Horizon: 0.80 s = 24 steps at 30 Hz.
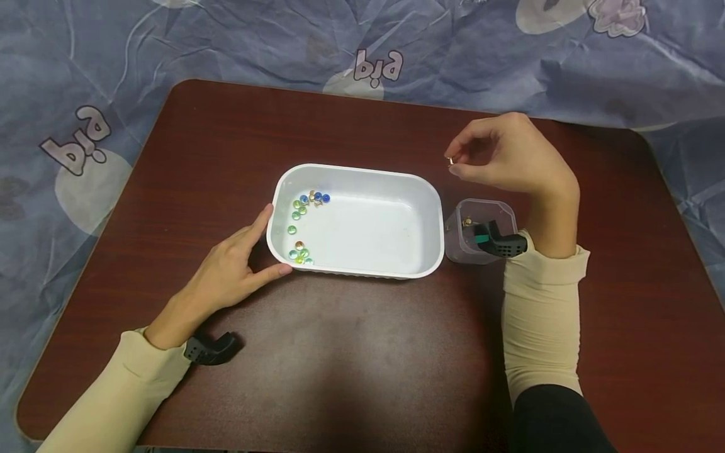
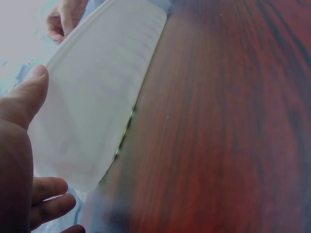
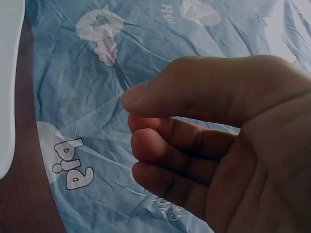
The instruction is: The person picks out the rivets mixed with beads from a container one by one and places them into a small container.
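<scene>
A white tray [image 1: 368, 236] holds marbles [image 1: 291, 229] and gold pieces [image 1: 311, 196] at its left end; the clear container [image 1: 461, 251] at its right holds gold bits [image 1: 467, 221]. The left hand [image 1: 232, 267], spread, touches the tray's left end; the right hand [image 1: 510, 154], raised beyond the container, pinches a small gold item [image 1: 451, 162].

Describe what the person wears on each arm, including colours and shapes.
Both sleeves are cream with folded cuffs; black cloth adjoins the right one. The wrist devices are black and bent; the right one has a green patch.
</scene>
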Available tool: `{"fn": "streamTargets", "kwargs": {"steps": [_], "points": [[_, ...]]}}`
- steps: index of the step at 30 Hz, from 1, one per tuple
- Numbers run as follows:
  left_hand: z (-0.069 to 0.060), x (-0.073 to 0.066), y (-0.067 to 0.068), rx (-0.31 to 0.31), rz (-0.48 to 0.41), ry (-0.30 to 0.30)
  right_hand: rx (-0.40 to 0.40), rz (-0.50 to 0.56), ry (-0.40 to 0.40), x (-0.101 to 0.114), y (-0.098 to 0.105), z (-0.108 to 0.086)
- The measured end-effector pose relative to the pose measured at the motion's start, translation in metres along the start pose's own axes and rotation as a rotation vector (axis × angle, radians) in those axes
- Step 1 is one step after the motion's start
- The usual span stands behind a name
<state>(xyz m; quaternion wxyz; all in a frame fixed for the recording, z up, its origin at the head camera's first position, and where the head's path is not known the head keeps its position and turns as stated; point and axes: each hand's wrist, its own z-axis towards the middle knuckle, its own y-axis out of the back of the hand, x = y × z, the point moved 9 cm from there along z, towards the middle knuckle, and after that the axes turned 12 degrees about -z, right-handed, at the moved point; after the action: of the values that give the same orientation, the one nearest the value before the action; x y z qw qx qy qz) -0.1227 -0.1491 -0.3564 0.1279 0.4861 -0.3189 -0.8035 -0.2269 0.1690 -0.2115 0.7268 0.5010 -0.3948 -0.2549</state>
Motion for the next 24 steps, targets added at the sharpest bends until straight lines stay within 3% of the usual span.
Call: {"fn": "streamTargets", "kwargs": {"steps": [24], "points": [[0.0, -0.001, 0.0, 0.006, -0.005, 0.005, 0.014, -0.045, -0.081, -0.028, 0.02, -0.03]]}}
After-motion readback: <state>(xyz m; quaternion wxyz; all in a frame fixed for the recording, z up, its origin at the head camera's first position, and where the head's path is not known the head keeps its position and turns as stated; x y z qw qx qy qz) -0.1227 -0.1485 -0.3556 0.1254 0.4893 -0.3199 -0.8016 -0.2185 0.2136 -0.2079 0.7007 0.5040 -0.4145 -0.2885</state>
